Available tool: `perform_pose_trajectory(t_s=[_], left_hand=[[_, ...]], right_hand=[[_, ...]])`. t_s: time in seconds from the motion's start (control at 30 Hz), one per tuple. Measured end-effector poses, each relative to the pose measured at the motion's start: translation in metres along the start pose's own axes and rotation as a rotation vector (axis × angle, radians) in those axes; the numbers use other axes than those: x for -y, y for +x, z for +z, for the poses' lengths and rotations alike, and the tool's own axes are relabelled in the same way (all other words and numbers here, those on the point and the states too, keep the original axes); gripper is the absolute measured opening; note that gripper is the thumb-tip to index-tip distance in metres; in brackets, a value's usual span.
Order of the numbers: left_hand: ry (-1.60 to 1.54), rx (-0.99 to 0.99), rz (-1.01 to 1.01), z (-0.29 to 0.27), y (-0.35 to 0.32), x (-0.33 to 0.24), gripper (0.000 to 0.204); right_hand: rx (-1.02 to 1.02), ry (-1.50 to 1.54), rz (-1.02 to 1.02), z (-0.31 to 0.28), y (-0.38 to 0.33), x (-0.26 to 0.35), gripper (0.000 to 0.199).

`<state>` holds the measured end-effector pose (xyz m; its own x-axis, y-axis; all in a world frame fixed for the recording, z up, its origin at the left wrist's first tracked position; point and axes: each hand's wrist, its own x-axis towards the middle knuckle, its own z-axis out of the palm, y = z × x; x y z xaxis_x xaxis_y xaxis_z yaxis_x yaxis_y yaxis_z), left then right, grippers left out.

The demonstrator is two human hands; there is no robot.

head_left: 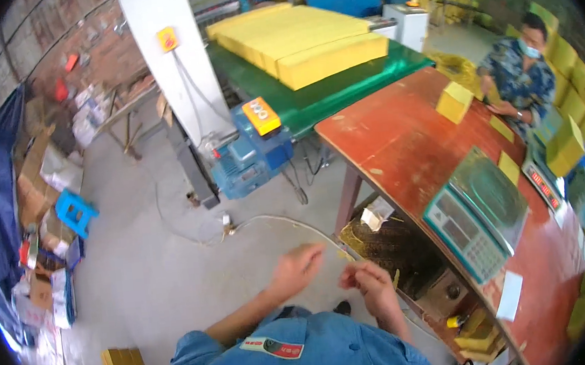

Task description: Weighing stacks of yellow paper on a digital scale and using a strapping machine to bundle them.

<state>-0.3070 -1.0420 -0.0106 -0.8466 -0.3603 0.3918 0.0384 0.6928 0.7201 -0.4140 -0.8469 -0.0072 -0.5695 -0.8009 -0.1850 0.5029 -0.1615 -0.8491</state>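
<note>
**Left hand and right hand curled before the body, beside the red surface**

Both hands reach forward from a blue shirt, near each other but apart. The left forearm slants up and rightward, its fingers bent and drawn together. The right hand angles in toward the left, its fingers folded together by the thumb. Blur makes it impossible to tell whether anything thin is pinched in either.

The right hand is nearer the surface, whose long near edge runs diagonally past it on the right. On that surface, well inside reach of the edge, sits a scale with a keypad, and a white slip lies close to the rim. A yellow block stands farther back, near a seated person.

Grey floor opens widely to the left of the hands, as far as a blue stool and boxes. Ahead, a pale hose crosses the floor, with a blue motor beyond it.
</note>
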Motion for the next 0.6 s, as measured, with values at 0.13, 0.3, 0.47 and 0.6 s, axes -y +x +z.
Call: perform_pose_trajectory(t_s=[0.13, 0.3, 0.47, 0.6], left_hand=[[0.084, -0.129, -0.05, -0.028, 0.076, 0.025, 0.03], [0.367, -0.181, -0.061, -0.07, 0.156, 0.099, 0.047], [0.426, -0.273, -0.022, -0.107, 0.241, 0.169, 0.051], [0.48, -0.186, -0.04, -0.118, 0.287, 0.204, 0.055]], right_hand=[[0.112, -0.059, -0.046, -0.013, 0.087, 0.031, 0.026], [0.211, -0.088, 0.029, 0.014, 0.187, 0.048, 0.026], [0.199, -0.132, -0.017, 0.046, 0.28, 0.045, 0.029], [0.197, -0.248, -0.153, 0.08, 0.345, 0.054, 0.042]])
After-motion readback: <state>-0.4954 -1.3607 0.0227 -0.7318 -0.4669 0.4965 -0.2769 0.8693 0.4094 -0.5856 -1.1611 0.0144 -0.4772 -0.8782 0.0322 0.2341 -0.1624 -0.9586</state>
